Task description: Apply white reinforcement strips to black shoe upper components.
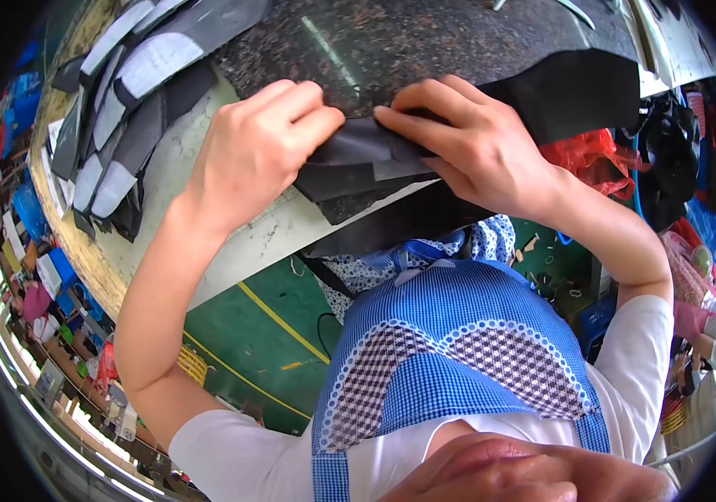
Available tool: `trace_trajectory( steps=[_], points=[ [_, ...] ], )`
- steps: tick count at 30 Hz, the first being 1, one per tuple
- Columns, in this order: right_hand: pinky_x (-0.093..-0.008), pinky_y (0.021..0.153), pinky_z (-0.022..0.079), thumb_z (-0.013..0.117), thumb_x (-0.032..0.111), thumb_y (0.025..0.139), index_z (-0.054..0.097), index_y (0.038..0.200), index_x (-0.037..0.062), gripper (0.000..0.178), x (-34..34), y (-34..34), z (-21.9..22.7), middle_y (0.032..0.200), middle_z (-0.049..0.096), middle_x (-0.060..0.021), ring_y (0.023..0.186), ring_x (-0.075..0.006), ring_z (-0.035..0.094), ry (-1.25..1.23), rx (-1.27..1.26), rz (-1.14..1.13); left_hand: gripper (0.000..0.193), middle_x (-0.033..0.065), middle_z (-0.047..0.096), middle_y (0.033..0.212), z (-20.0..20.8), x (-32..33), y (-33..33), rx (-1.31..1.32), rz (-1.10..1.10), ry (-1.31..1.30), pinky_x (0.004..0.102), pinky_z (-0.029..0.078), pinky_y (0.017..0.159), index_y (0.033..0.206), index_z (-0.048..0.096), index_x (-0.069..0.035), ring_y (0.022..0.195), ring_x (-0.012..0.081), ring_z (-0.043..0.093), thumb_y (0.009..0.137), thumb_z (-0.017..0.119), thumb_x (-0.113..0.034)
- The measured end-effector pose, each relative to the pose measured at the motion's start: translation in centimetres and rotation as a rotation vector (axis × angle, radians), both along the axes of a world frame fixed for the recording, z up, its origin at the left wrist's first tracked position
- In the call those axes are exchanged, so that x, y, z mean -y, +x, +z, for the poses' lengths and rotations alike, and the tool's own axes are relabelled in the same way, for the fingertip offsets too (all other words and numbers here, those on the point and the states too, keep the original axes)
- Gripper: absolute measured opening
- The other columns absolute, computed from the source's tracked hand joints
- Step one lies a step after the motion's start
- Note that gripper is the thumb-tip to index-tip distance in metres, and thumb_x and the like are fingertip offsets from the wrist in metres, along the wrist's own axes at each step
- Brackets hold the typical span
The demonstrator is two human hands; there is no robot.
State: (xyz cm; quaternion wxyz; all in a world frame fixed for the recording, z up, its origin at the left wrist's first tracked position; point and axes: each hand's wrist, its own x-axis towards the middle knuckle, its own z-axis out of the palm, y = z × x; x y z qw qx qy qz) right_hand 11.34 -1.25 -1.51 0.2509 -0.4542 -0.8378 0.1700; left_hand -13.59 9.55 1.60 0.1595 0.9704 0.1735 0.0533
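A soft black piece of leather-like material (350, 144) lies at the front edge of a dark speckled stone slab (425, 33). My left hand (262, 138) is closed at its left side, thumb and fingers pinching the upper edge. Opposite it, my right hand (479, 138) grips the same edge, fingers curled over and thumb beneath. The material is folded or layered between them, and a small grey patch shows near my right hand. From behind my right hand a wide black panel (580, 94) stretches right. My fingers hide part of the held edge.
Several black and grey cut pieces (161, 63) are piled at the left on a pale worktop (245, 238) with a rough wooden edge (82, 259). A red plastic bag (596, 159) sits right of my right forearm. Another person (705, 314) is at the far right.
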Motion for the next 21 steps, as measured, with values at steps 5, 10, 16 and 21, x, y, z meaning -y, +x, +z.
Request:
trace_trajectory(
  steps=[5, 10, 16, 21],
  points=[
    [-0.0343, 0.086, 0.057, 0.069, 0.012, 0.078, 0.070, 0.129, 0.0062, 0.051, -0.2, 0.9, -0.6, 0.146, 0.060, -0.0007, 0.099, -0.0222, 0.061, 0.041, 0.067, 0.170, 0.047, 0.0062, 0.067, 0.109, -1.0, 0.7, -2.4, 0.031, -0.182, 0.300, 0.0412, 0.057, 0.091, 0.118, 0.074, -0.010, 0.105, 0.0267, 0.067, 0.071, 0.068, -0.008],
    [-0.0311, 0.077, 0.054, 0.064, 0.018, 0.083, 0.071, 0.129, 0.0111, 0.047, -1.5, -1.2, 1.0, 0.143, 0.064, 0.0034, 0.093, -0.0178, 0.058, 0.063, 0.274, 0.266, 0.058, 0.0083, 0.060, 0.128, 0.3, -0.5, -4.9, -0.134, -0.115, 0.335, 0.0457, 0.052, 0.101, 0.127, 0.072, -0.018, 0.118, 0.0301, 0.060, 0.070, 0.068, -0.006],
    [-0.0346, 0.083, 0.055, 0.076, 0.014, 0.068, 0.074, 0.111, 0.0052, 0.044, 0.6, 3.5, 3.0, 0.134, 0.068, -0.0015, 0.098, -0.0233, 0.062, -0.015, 0.252, 0.156, 0.072, 0.0105, 0.059, 0.129, 0.7, 1.6, -5.7, -0.109, 0.063, 0.086, 0.0492, 0.048, 0.104, 0.130, 0.068, -0.015, 0.121, 0.0339, 0.058, 0.059, 0.081, -0.014],
    [-0.0369, 0.077, 0.052, 0.075, 0.011, 0.068, 0.068, 0.092, 0.0045, 0.026, 0.2, 3.3, 2.6, 0.107, 0.066, -0.0061, 0.089, -0.0258, 0.060, 0.035, 0.220, 0.203, 0.058, 0.0135, 0.062, 0.117, -0.2, 0.6, -4.1, 0.053, -0.041, 0.088, 0.0467, 0.049, 0.099, 0.111, 0.069, -0.003, 0.113, 0.0349, 0.061, 0.073, 0.084, -0.045]
  ],
)
